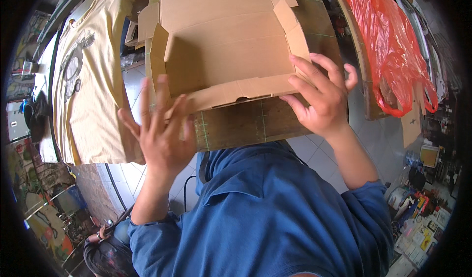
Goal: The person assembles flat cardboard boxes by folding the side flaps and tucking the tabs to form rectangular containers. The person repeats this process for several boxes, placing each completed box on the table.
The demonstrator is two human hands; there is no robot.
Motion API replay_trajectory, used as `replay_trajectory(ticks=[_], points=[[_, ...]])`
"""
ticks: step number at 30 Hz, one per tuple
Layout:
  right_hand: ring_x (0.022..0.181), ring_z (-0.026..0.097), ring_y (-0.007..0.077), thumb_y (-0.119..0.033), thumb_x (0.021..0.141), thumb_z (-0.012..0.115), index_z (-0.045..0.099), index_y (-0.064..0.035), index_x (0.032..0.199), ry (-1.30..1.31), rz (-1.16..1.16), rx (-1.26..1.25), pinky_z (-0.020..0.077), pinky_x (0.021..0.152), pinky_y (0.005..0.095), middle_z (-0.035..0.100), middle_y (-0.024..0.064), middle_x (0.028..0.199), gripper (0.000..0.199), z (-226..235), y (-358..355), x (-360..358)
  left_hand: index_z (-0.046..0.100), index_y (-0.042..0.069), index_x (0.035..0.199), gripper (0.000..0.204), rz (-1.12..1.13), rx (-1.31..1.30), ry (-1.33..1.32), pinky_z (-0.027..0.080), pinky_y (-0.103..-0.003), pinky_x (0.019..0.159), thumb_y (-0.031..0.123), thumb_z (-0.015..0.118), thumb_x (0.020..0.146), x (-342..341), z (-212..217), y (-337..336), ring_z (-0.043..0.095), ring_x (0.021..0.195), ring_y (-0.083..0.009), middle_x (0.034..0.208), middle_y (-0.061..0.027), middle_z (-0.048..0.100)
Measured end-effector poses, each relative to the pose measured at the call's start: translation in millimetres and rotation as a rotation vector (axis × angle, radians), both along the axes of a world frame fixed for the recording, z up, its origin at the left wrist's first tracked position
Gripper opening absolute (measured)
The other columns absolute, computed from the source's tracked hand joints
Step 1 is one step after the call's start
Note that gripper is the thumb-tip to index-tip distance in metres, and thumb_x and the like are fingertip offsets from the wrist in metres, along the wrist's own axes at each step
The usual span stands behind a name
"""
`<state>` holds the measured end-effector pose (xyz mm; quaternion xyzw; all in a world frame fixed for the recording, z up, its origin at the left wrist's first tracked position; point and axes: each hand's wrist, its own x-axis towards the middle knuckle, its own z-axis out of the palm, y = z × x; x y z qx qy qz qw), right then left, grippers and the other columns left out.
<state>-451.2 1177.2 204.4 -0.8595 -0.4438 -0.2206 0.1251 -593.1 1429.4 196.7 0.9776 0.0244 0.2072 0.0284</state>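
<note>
A brown cardboard box (228, 46), partly folded into shape, lies in front of me with its side flaps and far panel standing open. Its near wall is up and has a small half-round notch in the middle. At the near right corner, my right hand (322, 100) grips the cardboard, thumb against the outside of the near wall and fingers over the top edge. By the near left corner is my left hand (164, 139), its fingers spread and slightly blurred. Whether its fingertips touch the box I cannot tell.
Beneath the box is a wooden table (228, 129) with green marked lines. A cream T-shirt (93, 110) with a dark print is spread out on the left. On the right, a red plastic bag (388, 41) rests along a wooden ledge. Cluttered items line both sides.
</note>
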Motion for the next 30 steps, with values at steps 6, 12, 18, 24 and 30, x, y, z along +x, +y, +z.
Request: replay_trajectory(ticks=[6,12,18,24,30], points=[[0.087,0.062,0.0254,0.001,0.067,0.066,0.064,-0.0043,0.094,0.322,0.232,0.005,0.0459,0.078,0.0392,0.064,0.0090,0.097,0.027,2,26,-2,0.061,0.006,0.094,0.019,-0.205,-0.195,0.047,0.049,-0.037,0.078,0.006,0.061,0.075,32,9,-32,0.063,0.088,-0.0269,0.093,-0.0099,0.064],[0.073,0.060,0.0276,-0.001,0.067,0.058,0.060,-0.0068,0.082,0.494,0.238,0.025,0.0452,0.065,0.0388,0.059,0.0080,0.074,0.016,-1,26,4,0.061,0.006,0.089,0.015,-0.203,-0.222,0.142,0.050,-0.034,0.062,0.005,0.060,0.075,35,8,-27,0.064,0.071,-0.0242,0.080,-0.0069,0.064],[0.076,0.063,0.0270,0.005,0.064,0.060,0.065,-0.0049,0.087,0.585,0.266,-0.117,0.0450,0.066,0.0387,0.066,0.0082,0.083,0.026,11,29,12,0.060,0.007,0.087,0.014,-0.233,-0.300,0.249,0.049,-0.034,0.058,0.004,0.059,0.074,37,17,-22,0.063,0.068,-0.0240,0.076,-0.0075,0.063],[0.077,0.064,0.0261,0.005,0.064,0.060,0.065,-0.0039,0.087,0.679,0.228,-0.157,0.0446,0.065,0.0380,0.066,0.0082,0.082,0.025,19,7,-24,0.058,0.006,0.085,0.017,-0.262,-0.317,0.257,0.049,-0.034,0.057,0.006,0.058,0.068,3,14,-42,0.063,0.068,-0.0234,0.075,-0.0057,0.061],[0.082,0.063,0.0288,-0.001,0.069,0.069,0.064,-0.0023,0.095,0.757,0.253,-0.075,0.0488,0.071,0.0368,0.065,0.0132,0.091,0.027,21,8,-25,0.059,0.002,0.094,0.026,-0.273,-0.388,0.323,0.052,-0.033,0.065,0.012,0.068,0.072,1,27,-41,0.064,0.078,-0.0248,0.088,-0.0097,0.064]])
